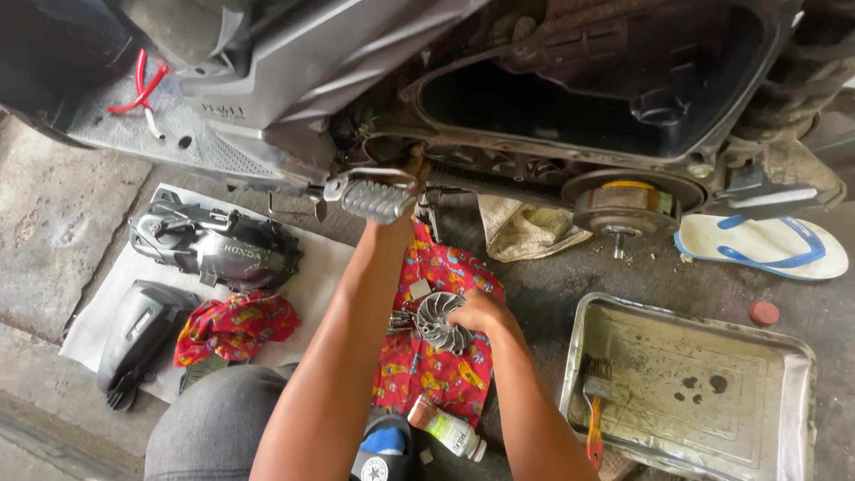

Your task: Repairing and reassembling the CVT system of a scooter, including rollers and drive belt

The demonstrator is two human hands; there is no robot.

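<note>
holding brush (pixel 595 401) inside metal tray (pixel 793 356)

Rough grey concrete floor (pixel 53 223) in daylight, oil-stained near a metal tray (pixel 802 419) and a blue-strapped sandal (pixel 766 247).

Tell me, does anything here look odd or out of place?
A lone white and blue sandal lies on the ground beside the scooter's exposed clutch. The metal tray shows dark oily spots, and a paintbrush rests inside it.
</note>
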